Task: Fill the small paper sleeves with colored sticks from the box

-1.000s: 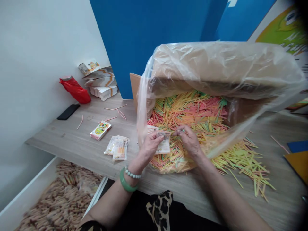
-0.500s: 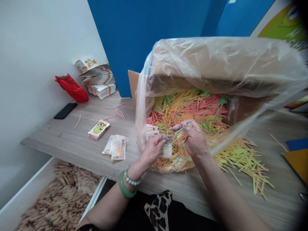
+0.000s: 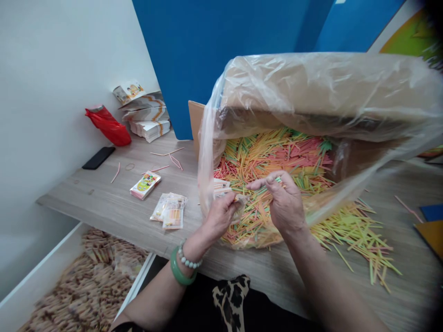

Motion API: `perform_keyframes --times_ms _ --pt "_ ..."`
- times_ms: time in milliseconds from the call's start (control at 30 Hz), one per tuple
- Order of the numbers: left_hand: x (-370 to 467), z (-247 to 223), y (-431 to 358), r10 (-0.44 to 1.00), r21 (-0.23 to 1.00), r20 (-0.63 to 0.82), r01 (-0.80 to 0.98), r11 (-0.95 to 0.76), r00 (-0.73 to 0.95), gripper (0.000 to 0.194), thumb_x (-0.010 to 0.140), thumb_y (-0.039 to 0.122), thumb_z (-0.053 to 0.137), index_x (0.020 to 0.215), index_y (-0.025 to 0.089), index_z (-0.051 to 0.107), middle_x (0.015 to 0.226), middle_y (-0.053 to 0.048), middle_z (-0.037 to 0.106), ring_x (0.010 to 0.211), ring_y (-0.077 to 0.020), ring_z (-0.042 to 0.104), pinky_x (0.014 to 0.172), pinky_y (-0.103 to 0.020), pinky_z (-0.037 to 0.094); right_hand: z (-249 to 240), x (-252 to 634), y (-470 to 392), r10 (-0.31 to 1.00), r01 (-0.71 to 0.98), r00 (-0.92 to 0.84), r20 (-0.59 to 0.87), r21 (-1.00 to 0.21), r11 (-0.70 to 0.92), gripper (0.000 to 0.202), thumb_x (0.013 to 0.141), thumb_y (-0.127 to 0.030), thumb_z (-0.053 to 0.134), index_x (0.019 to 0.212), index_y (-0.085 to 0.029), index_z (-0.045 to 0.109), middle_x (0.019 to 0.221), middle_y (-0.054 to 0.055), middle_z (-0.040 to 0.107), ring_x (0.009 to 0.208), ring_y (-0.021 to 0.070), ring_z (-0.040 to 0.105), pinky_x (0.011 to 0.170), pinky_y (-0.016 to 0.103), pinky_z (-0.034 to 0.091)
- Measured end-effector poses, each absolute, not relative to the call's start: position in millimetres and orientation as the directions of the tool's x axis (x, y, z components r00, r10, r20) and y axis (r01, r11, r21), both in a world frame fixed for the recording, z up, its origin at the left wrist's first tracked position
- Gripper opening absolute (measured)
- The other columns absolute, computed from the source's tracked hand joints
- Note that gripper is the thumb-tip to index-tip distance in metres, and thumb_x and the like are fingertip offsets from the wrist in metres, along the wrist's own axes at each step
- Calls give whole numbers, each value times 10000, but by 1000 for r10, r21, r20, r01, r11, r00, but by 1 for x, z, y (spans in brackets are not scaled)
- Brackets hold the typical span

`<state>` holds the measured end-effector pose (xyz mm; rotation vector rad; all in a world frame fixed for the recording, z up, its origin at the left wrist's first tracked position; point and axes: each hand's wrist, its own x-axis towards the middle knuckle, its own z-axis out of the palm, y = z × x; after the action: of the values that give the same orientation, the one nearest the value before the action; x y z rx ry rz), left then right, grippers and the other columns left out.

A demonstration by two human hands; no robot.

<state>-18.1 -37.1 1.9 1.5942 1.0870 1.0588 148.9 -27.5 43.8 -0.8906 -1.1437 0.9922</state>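
Note:
My left hand (image 3: pixel 218 216), with a green bangle and a beaded bracelet at the wrist, pinches a small clear printed packet (image 3: pixel 241 203) between thumb and fingers. The packet looks crumpled, its mouth toward my right hand. My right hand (image 3: pixel 286 203) is closed on a few thin coloured sticks (image 3: pixel 278 180), its index finger stretched to the left. Both hands are over the near side of a plastic-lined cardboard box. Loose thin sticks (image 3: pixel 277 154) in yellow, pink, orange and green fill it. More printed packets (image 3: pixel 221 184) lie just beyond my left hand.
The clear liner (image 3: pixel 209 138) drapes over the box's edges. Spilled sticks (image 3: pixel 356 235) lie to its right. At left on the table are filled packets (image 3: pixel 173 214), a card stack (image 3: pixel 145 184), a black phone (image 3: pixel 98 157) and a red bag (image 3: pixel 109 127). Below is a drawer of many packets (image 3: pixel 83 286).
The packet in my left hand has turned from lying flat to bunched up and tilted. My right hand stays close by with the sticks. The view has shifted slightly.

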Motion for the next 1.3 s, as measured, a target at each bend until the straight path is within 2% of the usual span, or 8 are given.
perform_keyframes --times_ms 167,300,400,567,733,1033,1300 --pt "-19 0 -38 964 965 113 204 -164 242 296 872 225 609 617 193 463 641 38 425 670 -139 397 639 -279 330 52 141 -28 951 -245 125 283 -920 306 213 901 -407 681 880 -248 541 662 -42 726 725 213 747 861 436 561" --pt "-20 -6 -37 966 985 51 146 -90 254 296 859 265 663 597 167 566 615 32 452 650 -130 419 624 -273 333 62 129 -30 942 -312 131 310 -889 336 223 908 -413 682 876 -241 544 681 -37 736 739 219 757 852 448 577" --pt "-19 -4 -38 964 997 25 63 -43 266 253 846 317 694 653 157 660 629 18 501 649 -130 443 616 -269 343 62 121 -33 934 -326 121 336 -875 357 202 940 -392 648 865 -245 533 708 -33 746 772 214 761 857 440 574" --pt "-18 8 -39 970 999 39 24 -46 240 355 796 371 736 556 161 580 612 21 449 642 -118 407 591 -262 318 53 115 -34 938 -306 126 323 -887 347 159 970 -359 607 877 -251 535 730 -34 753 857 213 761 904 441 554" --pt "-16 10 -38 967 999 -40 -7 43 252 441 740 418 769 505 170 490 556 44 354 575 -92 313 528 -261 233 51 117 -35 926 -257 134 352 -890 376 151 972 -356 597 880 -255 533 746 -36 753 845 211 760 910 443 557" --pt "-15 22 -42 938 979 -160 -75 191 307 438 644 532 828 574 158 610 529 53 439 492 -66 371 462 -218 288 45 127 -36 925 -191 59 375 -905 379 109 982 -306 579 896 -251 543 794 -22 773 900 217 754 935 449 544" --pt "-13 23 -41 947 988 -152 20 153 282 381 702 440 782 537 161 580 528 58 383 511 -67 330 476 -230 256 59 127 -38 893 -132 33 448 -884 448 91 984 -281 571 901 -254 548 811 -21 775 906 215 760 949 447 552"
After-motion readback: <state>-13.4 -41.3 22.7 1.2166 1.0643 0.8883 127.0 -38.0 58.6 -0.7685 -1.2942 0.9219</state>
